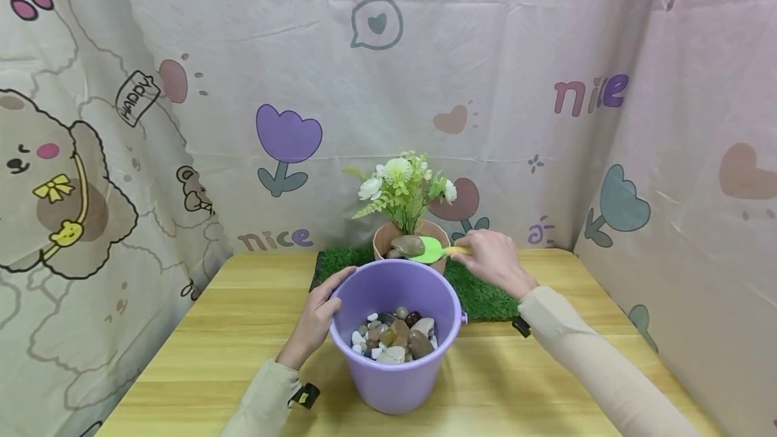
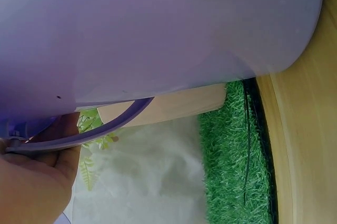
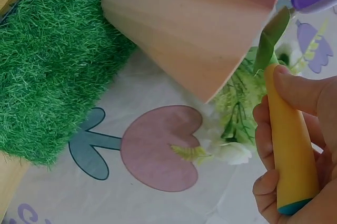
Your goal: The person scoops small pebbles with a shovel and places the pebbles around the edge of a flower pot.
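Observation:
My left hand (image 1: 317, 310) grips the rim of a purple bucket (image 1: 397, 384), with the thumb toward me. In the left wrist view its fingers are at the bucket's handle joint. Inside the bucket lie several stones (image 1: 399, 332), brown, grey, white and dark red. Beyond it, my right hand (image 1: 493, 260) holds a small garden trowel (image 1: 431, 250) by its yellow handle (image 3: 289, 139). The trowel's green blade points left, over the mouth of a terracotta-coloured flowerpot (image 3: 189, 29). A large brown stone (image 1: 409, 244) overlaps the blade tip in the head view. White flowers with green leaves (image 1: 397, 181) stand in the pot.
The pot stands on a mat of artificial grass (image 1: 485, 294) at the back of the wooden table (image 1: 243, 329). A printed cloth (image 1: 376, 86) hangs close behind the table and along both sides. A black wrist strap piece (image 1: 305, 395) sits at the left cuff.

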Demonstrator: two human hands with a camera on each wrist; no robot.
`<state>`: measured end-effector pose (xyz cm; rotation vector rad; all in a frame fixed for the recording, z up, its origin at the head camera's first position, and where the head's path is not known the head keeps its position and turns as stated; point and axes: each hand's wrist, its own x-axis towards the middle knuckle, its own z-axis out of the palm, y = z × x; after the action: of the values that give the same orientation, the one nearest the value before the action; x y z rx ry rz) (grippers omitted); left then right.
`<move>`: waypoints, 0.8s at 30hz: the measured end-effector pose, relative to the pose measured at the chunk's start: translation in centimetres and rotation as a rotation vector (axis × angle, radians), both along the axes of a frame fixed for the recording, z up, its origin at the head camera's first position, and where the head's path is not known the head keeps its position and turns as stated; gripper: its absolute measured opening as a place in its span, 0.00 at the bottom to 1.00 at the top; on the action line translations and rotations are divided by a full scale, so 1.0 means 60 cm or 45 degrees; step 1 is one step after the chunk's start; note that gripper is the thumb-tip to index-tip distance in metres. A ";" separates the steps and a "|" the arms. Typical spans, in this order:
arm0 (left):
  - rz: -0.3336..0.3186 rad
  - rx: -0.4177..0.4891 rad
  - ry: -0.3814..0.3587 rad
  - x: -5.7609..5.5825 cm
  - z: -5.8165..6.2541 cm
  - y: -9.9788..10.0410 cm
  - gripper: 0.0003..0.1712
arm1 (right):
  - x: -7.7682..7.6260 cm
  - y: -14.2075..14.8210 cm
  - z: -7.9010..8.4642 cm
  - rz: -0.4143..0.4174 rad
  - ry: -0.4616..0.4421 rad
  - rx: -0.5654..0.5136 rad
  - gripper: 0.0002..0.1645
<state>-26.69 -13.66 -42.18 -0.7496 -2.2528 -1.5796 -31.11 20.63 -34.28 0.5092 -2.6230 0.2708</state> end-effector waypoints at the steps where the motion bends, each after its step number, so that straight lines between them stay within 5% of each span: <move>1: 0.000 0.001 0.000 0.000 0.000 0.000 0.38 | -0.004 -0.001 0.000 0.006 -0.006 0.008 0.15; 13: 0.003 0.018 -0.019 0.001 0.001 0.002 0.39 | -0.036 -0.024 -0.001 0.083 -0.034 0.152 0.10; 24: -0.029 0.051 0.000 -0.001 0.001 0.002 0.39 | -0.047 -0.032 0.012 0.224 0.242 0.391 0.09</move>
<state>-26.75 -13.56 -42.12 -0.7673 -2.2132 -1.6302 -33.92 18.73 -33.57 0.8279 -2.4460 -0.1246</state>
